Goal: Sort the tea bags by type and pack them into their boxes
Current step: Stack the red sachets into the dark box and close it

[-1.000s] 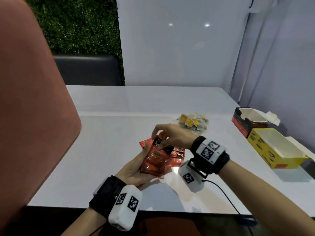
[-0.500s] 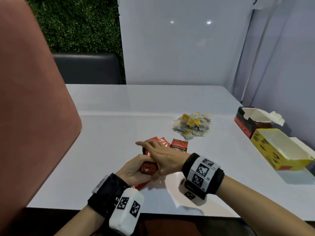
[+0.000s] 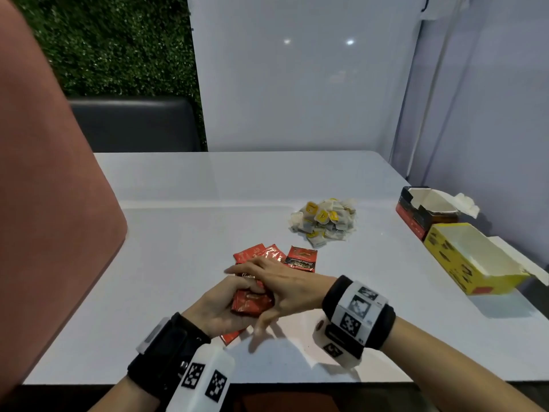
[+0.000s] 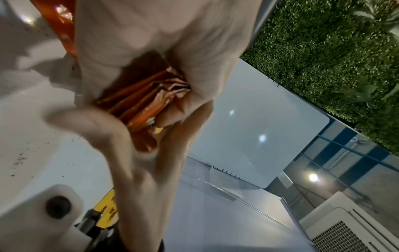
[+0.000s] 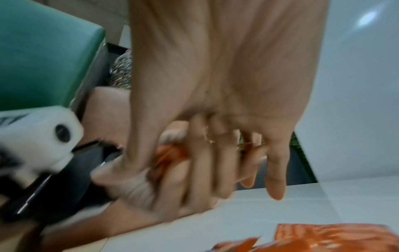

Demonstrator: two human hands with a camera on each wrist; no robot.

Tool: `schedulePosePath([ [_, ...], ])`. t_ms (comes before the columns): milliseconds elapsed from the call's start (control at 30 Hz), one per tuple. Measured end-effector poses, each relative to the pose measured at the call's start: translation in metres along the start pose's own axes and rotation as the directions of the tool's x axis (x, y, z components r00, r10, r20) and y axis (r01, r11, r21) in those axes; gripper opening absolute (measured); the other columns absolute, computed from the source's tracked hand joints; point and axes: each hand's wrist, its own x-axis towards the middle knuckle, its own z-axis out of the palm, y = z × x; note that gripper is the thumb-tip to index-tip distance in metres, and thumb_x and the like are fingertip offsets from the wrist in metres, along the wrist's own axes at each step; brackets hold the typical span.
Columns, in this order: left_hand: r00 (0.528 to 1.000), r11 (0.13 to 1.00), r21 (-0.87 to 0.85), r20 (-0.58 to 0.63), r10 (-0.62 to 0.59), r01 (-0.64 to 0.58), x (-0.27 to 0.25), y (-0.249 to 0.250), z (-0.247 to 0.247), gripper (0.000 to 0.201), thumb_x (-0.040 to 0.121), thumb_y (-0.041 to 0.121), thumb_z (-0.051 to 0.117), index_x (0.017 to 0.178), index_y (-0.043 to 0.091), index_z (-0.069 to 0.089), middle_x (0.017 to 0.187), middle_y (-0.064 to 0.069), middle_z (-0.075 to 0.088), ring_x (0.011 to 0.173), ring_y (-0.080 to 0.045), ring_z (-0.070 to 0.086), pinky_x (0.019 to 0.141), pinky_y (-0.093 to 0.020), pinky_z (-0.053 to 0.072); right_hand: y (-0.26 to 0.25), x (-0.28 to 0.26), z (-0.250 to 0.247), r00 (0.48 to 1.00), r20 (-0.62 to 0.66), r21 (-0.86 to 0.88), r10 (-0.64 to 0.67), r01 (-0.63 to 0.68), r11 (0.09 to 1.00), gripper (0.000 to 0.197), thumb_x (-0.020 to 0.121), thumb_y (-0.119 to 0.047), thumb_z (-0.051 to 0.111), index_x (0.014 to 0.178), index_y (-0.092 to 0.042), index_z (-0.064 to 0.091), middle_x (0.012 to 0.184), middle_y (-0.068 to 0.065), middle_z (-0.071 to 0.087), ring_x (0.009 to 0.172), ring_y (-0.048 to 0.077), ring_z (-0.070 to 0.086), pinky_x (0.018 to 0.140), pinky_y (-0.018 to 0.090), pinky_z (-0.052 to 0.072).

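Observation:
My left hand grips a stack of red foil tea sachets just above the table's near edge; the left wrist view shows the stack edge-on inside its curled fingers. My right hand lies across the top of the stack with its fingers straight and its thumb down the near side. Three loose red sachets lie just beyond the hands. Farther right sits a pile of white tea bags with yellow tags. The red-and-black box and the yellow box stand with their lids up at the right edge.
A white table runs to a white wall panel at the back. A pink chair back fills the left side, with a dark seat behind the table. One more red sachet shows under my left hand.
A second ago my right hand pinched a sachet at the top of the raised stack. Both hands have since come down and nearer, and the right hand now lies flat over the stack.

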Motion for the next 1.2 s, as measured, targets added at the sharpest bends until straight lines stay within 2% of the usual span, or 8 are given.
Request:
schedulePosePath([
  [133,0.996,0.999,-0.043,0.084,0.012,-0.008,-0.008,0.004,-0.009,0.030,0.068,-0.009,0.050,0.095,-0.009,0.065,0.088,-0.019,0.063,0.068,-0.024,0.063,0.071,-0.040,0.055,0.043,-0.041,-0.061,0.912,-0.208,0.220,0.353,-0.308,0.926,0.066,0.086,-0.038,0.060,0.141,-0.020,0.030,0.143,0.010,0.040,0.130,0.025,0.040,0.107,0.040,0.035],
  [300,0.996,0.993,-0.107,0.066,0.052,-0.045,-0.017,0.004,-0.025,0.060,0.058,-0.010,0.065,0.115,-0.015,0.051,0.110,-0.026,0.065,0.075,-0.030,0.068,0.065,-0.040,0.058,0.157,-0.110,-0.120,0.422,-0.427,-0.044,0.800,-0.893,0.448,0.035,0.089,-0.030,0.057,0.111,-0.003,0.057,0.114,0.020,0.060,0.110,0.034,0.056,0.093,0.037,0.045],
  [500,0.994,0.990,-0.105,0.049,0.097,-0.091,-0.020,-0.001,-0.033,0.077,0.049,-0.006,0.075,0.122,-0.010,0.052,0.124,-0.021,0.061,0.111,-0.035,0.061,0.083,-0.051,0.055,0.188,-0.154,-0.116,0.194,-0.460,-0.013,0.866,-0.977,0.212,0.038,0.089,-0.022,0.057,0.120,0.000,0.053,0.107,0.020,0.057,0.101,0.037,0.054,0.095,0.043,0.045],
  [733,0.990,0.989,-0.057,-0.059,0.131,-0.135,-0.018,-0.006,-0.034,0.089,0.037,-0.003,0.090,0.119,-0.010,0.056,0.117,-0.030,0.061,0.106,-0.042,0.062,0.084,-0.060,0.050,0.200,-0.132,-0.145,0.325,-0.528,-0.128,0.784,-0.944,0.305,0.026,0.090,-0.030,0.051,0.109,-0.012,0.056,0.110,0.010,0.064,0.103,0.030,0.060,0.080,0.032,0.039],
  [900,0.971,0.976,0.006,-0.100,0.219,-0.219,-0.027,-0.002,-0.038,0.095,0.031,0.003,0.094,0.118,-0.005,0.056,0.115,-0.028,0.063,0.102,-0.042,0.064,0.072,-0.048,0.058,0.212,-0.118,-0.137,0.261,-0.673,-0.041,0.692,-0.948,0.317,0.017,0.087,-0.023,0.049,0.092,-0.012,0.061,0.078,0.008,0.060,0.082,0.029,0.059,0.069,0.033,0.041],
  [1000,0.942,0.951,0.060,-0.131,0.310,-0.304,-0.033,0.003,-0.045,0.102,0.027,0.013,0.096,0.118,-0.005,0.055,0.113,-0.025,0.065,0.099,-0.037,0.066,0.071,-0.045,0.059,0.209,-0.119,-0.150,0.215,-0.783,0.039,0.584,-0.920,0.391,0.026,0.076,-0.016,0.057,0.100,-0.010,0.063,0.084,0.020,0.061,0.088,0.041,0.058,0.079,0.044,0.050],
  [1100,0.924,0.932,0.096,-0.127,0.360,-0.350,-0.033,0.005,-0.050,0.100,0.029,0.020,0.097,0.117,-0.005,0.056,0.112,-0.023,0.066,0.096,-0.033,0.068,0.069,-0.039,0.060,0.174,-0.128,-0.150,0.381,-0.789,-0.078,0.482,-0.840,0.538,0.017,0.077,-0.001,0.062,0.094,-0.004,0.064,0.090,0.026,0.064,0.085,0.040,0.060,0.074,0.046,0.051],
  [1200,0.925,0.931,0.078,-0.113,0.363,-0.356,-0.025,0.003,-0.049,0.074,0.055,0.014,0.083,0.120,-0.004,0.054,0.112,-0.021,0.067,0.096,-0.031,0.069,0.068,-0.036,0.060,0.106,-0.142,-0.123,0.588,-0.654,-0.193,0.477,-0.738,0.646,0.015,0.080,-0.009,0.066,0.092,-0.017,0.062,0.088,0.009,0.067,0.082,0.029,0.059,0.062,0.032,0.045],
])
